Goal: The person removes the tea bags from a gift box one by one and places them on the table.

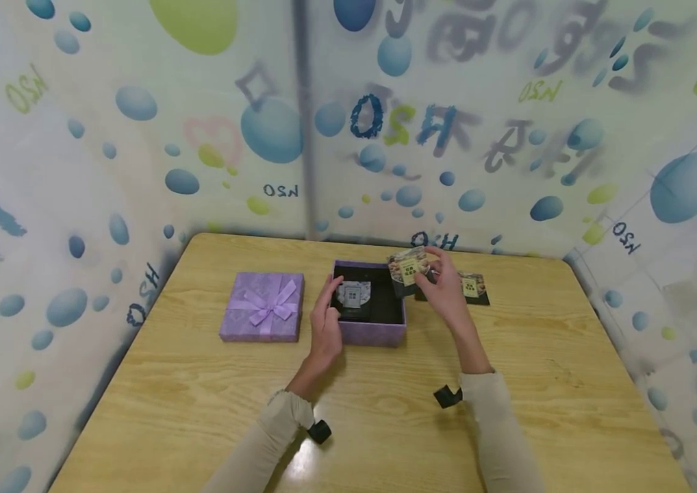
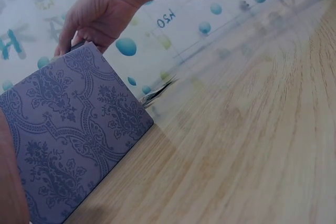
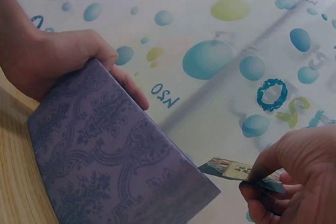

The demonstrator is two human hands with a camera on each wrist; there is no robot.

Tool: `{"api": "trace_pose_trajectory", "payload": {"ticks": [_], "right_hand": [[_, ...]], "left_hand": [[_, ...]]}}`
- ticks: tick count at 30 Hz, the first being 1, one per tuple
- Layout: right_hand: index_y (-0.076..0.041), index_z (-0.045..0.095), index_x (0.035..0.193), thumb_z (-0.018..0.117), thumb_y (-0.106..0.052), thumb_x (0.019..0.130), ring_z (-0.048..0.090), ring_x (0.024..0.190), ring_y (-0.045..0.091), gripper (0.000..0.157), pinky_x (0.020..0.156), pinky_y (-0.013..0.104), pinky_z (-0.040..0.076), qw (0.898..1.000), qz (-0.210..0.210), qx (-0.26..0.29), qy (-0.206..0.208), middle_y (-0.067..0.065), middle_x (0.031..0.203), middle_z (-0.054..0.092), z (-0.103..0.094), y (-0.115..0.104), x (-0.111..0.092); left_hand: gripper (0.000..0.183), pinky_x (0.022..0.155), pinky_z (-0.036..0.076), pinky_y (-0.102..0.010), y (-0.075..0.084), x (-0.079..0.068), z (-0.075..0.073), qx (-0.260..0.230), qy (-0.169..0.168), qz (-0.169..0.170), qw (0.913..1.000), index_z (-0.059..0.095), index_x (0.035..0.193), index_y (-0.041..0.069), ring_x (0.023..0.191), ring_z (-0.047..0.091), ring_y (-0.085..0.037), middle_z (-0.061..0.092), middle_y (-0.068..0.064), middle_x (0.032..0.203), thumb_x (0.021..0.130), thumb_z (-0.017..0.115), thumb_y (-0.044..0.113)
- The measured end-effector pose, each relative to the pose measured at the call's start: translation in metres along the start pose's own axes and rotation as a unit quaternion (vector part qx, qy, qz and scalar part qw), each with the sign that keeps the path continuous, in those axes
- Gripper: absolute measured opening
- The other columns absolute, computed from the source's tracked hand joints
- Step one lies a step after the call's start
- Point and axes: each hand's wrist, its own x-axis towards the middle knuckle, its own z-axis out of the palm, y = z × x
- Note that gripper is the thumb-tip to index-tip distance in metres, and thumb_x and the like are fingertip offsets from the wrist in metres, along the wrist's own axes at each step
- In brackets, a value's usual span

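Note:
A purple patterned gift box with a black interior stands uncovered on the table. My left hand grips its left wall, with fingers over the rim. Inside, toward the left, lies a small flat packet with a grey label. Above the box's right edge, my right hand pinches another flat packet between thumb and fingers; this one is dark below, with a cream label and a picture on top. The right wrist view shows that pinched packet partly hidden by the fingers.
Left of the box sits a purple lid tied with a lilac ribbon bow. Right of the box, similar dark packets lie on the wooden table, partly behind my right hand. A wall covering printed with bubbles stands behind the table.

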Motion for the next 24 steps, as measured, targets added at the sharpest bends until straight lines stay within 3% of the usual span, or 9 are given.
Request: {"api": "trace_pose_trajectory", "payload": {"ticks": [3, 8, 10, 13, 15, 17, 20, 24], "right_hand": [[-0.006, 0.037, 0.157, 0.061, -0.009, 0.102, 0.04, 0.148, 0.039, 0.06, 0.119, 0.061, 0.03, 1.0, 0.007, 0.006, 0.0, 0.027, 0.157, 0.041, -0.006, 0.004, 0.0], [-0.009, 0.036, 0.159, 0.061, -0.011, 0.103, 0.038, 0.149, 0.038, 0.061, 0.116, 0.06, 0.033, 1.0, 0.023, 0.016, 0.005, 0.025, 0.16, 0.038, -0.017, 0.007, -0.001], [-0.01, 0.035, 0.16, 0.061, -0.011, 0.103, 0.047, 0.139, 0.036, 0.062, 0.108, 0.054, 0.041, 0.999, 0.028, 0.016, 0.008, 0.027, 0.154, 0.045, -0.022, 0.007, -0.002], [-0.009, 0.034, 0.161, 0.061, -0.01, 0.104, 0.057, 0.11, 0.026, 0.063, 0.089, 0.039, 0.047, 0.999, 0.031, -0.002, 0.018, 0.027, 0.137, 0.058, -0.03, 0.008, -0.003], [-0.009, 0.034, 0.16, 0.06, -0.01, 0.104, 0.053, 0.087, 0.019, 0.062, 0.075, 0.032, 0.044, 0.999, 0.033, -0.007, 0.027, 0.025, 0.123, 0.061, -0.037, 0.01, -0.003], [-0.009, 0.035, 0.16, 0.06, -0.011, 0.104, 0.048, 0.076, 0.014, 0.061, 0.067, 0.028, 0.041, 0.999, 0.036, -0.012, 0.037, 0.021, 0.116, 0.062, -0.044, 0.013, -0.002], [-0.009, 0.036, 0.158, 0.06, -0.012, 0.104, 0.046, 0.073, 0.014, 0.06, 0.063, 0.029, 0.039, 0.997, 0.043, -0.01, 0.057, 0.015, 0.106, 0.059, -0.056, 0.019, -0.003], [-0.008, 0.036, 0.158, 0.06, -0.013, 0.103, 0.049, 0.083, 0.015, 0.06, 0.066, 0.028, 0.041, 0.994, 0.057, -0.017, 0.088, 0.007, 0.099, 0.054, -0.075, 0.034, -0.004]], "left_hand": [[0.062, 0.122, 0.024, -0.031, 0.02, 0.0, -0.002, -0.008, -0.001, -0.003, 1.0, 0.055, 0.143, -0.012, 0.152, 0.033, -0.043, 0.043, -0.034, 0.156, 0.086, 0.031, -0.016], [0.064, 0.122, 0.023, -0.037, 0.005, 0.0, 0.0, -0.005, -0.002, -0.005, 1.0, 0.054, 0.144, -0.012, 0.152, 0.033, -0.043, 0.042, -0.033, 0.157, 0.086, 0.03, -0.019], [0.065, 0.123, 0.023, -0.042, -0.007, 0.001, 0.002, -0.005, 0.002, -0.006, 1.0, 0.054, 0.145, -0.01, 0.152, 0.032, -0.044, 0.041, -0.032, 0.158, 0.086, 0.029, -0.019], [0.067, 0.123, 0.023, -0.05, -0.019, 0.0, 0.004, -0.007, 0.006, -0.004, 0.9999, 0.055, 0.147, -0.006, 0.153, 0.031, -0.043, 0.04, -0.029, 0.16, 0.086, 0.028, -0.018], [0.068, 0.122, 0.024, -0.053, -0.024, 0.0, 0.004, -0.007, 0.008, -0.001, 0.9999, 0.056, 0.147, -0.003, 0.153, 0.032, -0.041, 0.041, -0.026, 0.16, 0.087, 0.029, -0.017], [0.068, 0.121, 0.025, -0.054, -0.026, 0.0, 0.003, -0.002, 0.007, 0.0, 1.0, 0.057, 0.147, 0.001, 0.154, 0.033, -0.037, 0.043, -0.022, 0.16, 0.087, 0.03, -0.015], [0.068, 0.122, 0.026, -0.051, -0.026, 0.0, 0.003, 0.006, 0.007, 0.001, 1.0, 0.058, 0.147, 0.005, 0.154, 0.034, -0.03, 0.045, -0.017, 0.161, 0.087, 0.032, -0.011], [0.068, 0.123, 0.026, -0.047, -0.026, 0.0, 0.003, 0.008, 0.009, 0.005, 0.9999, 0.059, 0.148, 0.007, 0.154, 0.035, -0.027, 0.046, -0.015, 0.161, 0.087, 0.031, -0.009]]}}
